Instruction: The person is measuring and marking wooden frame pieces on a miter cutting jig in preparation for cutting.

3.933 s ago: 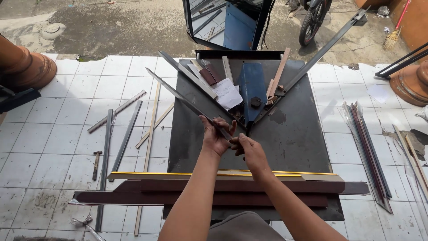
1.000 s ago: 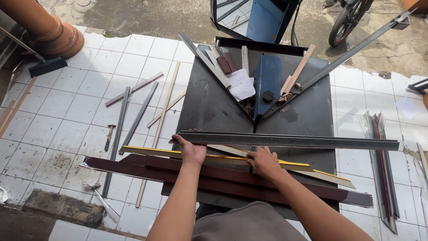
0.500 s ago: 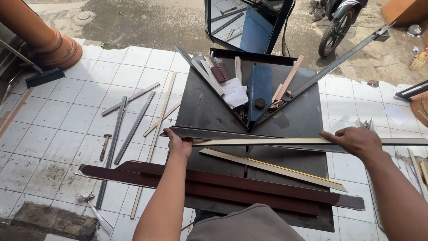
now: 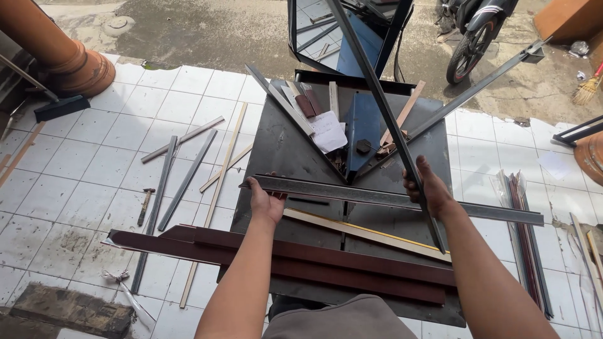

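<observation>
Long grey metal moulding strip [image 4: 377, 196]: lies flat across the dark metal worktable [image 4: 264, 157], long axis running left to right, slightly nearer at its right end, which overhangs the table's right edge above the white tiled floor [image 4: 94, 157]. Left end under the left hand [image 4: 267, 199], whose fingers curl over the strip's end and press it down.

Second long dark metal strip [image 4: 389, 119]: held by the right hand [image 4: 428, 187], fingers wrapped around it near its lower part. Long axis near to far; it rises steeply from the table toward the far side and passes out of the top of the view, crossing over the first strip.

Risk, as a judgement: the raised strip is gripped near one end only, so its long free length could swing or sag and strike the blue V-shaped cutting fixture [image 4: 355, 125] or the parked motorcycle [image 4: 474, 37] beyond. The overhanging flat strip could tip off the right edge if the left hand lifts.

Also on the table: a pale strip with a yellow edge [image 4: 370, 233] and long dark red mouldings [image 4: 301, 254] nearer the person; a white paper sheet [image 4: 330, 132] by the fixture.

On the floor, left: loose grey and pale strips [image 4: 188, 169], a small hammer [image 4: 146, 204]. Right: a bundle of dark strips [image 4: 524, 232].
</observation>
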